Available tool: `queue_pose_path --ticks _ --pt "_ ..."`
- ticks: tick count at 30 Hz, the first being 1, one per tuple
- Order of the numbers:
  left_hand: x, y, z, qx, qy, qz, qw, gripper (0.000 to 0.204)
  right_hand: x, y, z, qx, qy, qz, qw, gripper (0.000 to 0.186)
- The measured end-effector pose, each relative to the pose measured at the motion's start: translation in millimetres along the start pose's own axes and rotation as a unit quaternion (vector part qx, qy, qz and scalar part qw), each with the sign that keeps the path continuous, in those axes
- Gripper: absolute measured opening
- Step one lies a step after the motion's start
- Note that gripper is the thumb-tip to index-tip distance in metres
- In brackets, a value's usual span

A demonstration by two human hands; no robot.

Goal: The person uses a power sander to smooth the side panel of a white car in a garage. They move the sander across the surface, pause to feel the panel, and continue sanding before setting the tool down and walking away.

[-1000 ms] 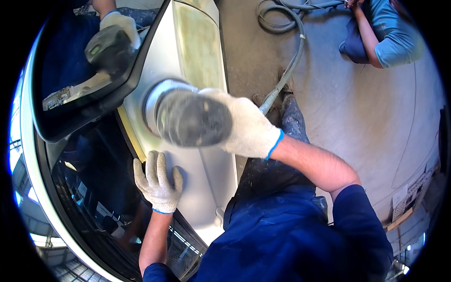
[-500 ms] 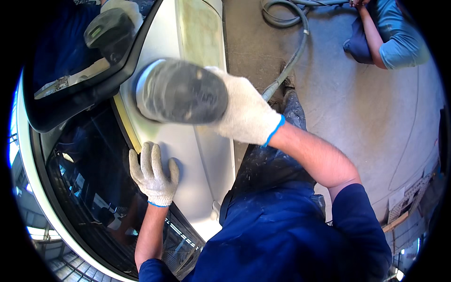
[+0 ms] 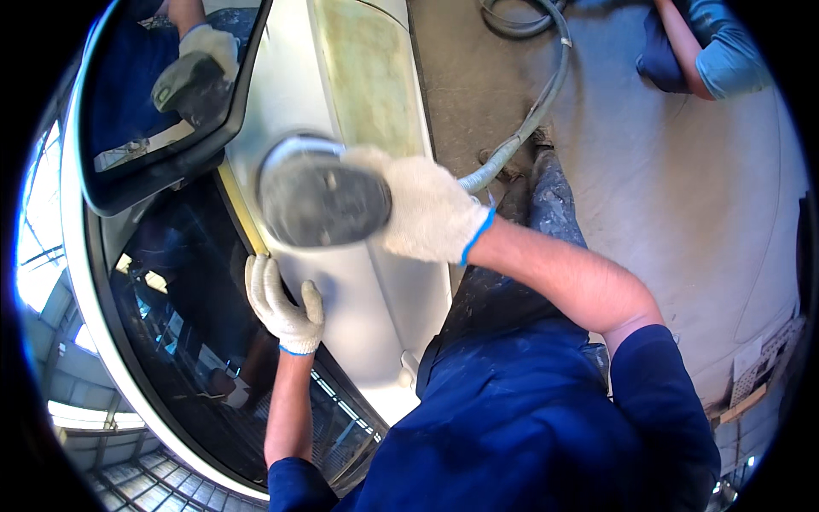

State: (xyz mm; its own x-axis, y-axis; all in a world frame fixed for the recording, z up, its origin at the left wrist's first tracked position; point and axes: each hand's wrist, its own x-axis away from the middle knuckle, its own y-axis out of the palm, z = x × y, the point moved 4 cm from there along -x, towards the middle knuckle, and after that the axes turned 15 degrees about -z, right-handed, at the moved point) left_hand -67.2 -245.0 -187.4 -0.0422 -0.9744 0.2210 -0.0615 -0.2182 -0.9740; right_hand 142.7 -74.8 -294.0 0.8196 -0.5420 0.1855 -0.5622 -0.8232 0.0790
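My right hand [image 3: 431,209], in a white knit glove with a blue cuff, is closed round a dark, dusty power sander [image 3: 328,203]. Motion smears the sander a little. Its pale rounded pad edge shows on the far side, over the white car door [image 3: 345,320]. Part of the panel beneath the tool is hidden. My left hand [image 3: 285,311], gloved alike, lies at the lower border of the side window [image 3: 183,299], thumb apart from the outstretched fingers. It holds nothing, and its fingertips are at the end of a yellow tape strip [image 3: 242,209].
A black side mirror [image 3: 230,132] juts out at the far left and reflects the sander. Beyond it the panel has a greenish sanded patch [image 3: 367,81]. A thick grey hose [image 3: 529,119] runs from behind my right hand across the concrete floor. Another person [image 3: 729,55] is at the far right.
The sander and my right hand have moved slightly nearer and left relative to my body. My left hand's fingers have drawn closer together at the window edge. The view has shifted.
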Motion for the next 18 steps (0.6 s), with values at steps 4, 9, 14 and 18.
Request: queue_pose_path --ticks 4,9,14,18 --pt "-19 -14 15 0.067 -0.084 0.045 0.993 0.071 47 34 24 0.029 0.0 -0.066 0.997 0.06" --pt "-70 -20 29 -0.104 -0.019 -0.044 0.993 0.086 94 50 57 0.067 0.042 -0.139 0.987 0.066" --pt "-160 20 11 -0.299 -0.031 -0.113 0.947 0.089 125 38 77 0.065 0.068 -0.096 0.991 0.068" --pt "-190 32 -2 -0.346 -0.043 -0.063 0.935 0.093 134 18 91 0.104 0.071 -0.026 0.992 0.071"
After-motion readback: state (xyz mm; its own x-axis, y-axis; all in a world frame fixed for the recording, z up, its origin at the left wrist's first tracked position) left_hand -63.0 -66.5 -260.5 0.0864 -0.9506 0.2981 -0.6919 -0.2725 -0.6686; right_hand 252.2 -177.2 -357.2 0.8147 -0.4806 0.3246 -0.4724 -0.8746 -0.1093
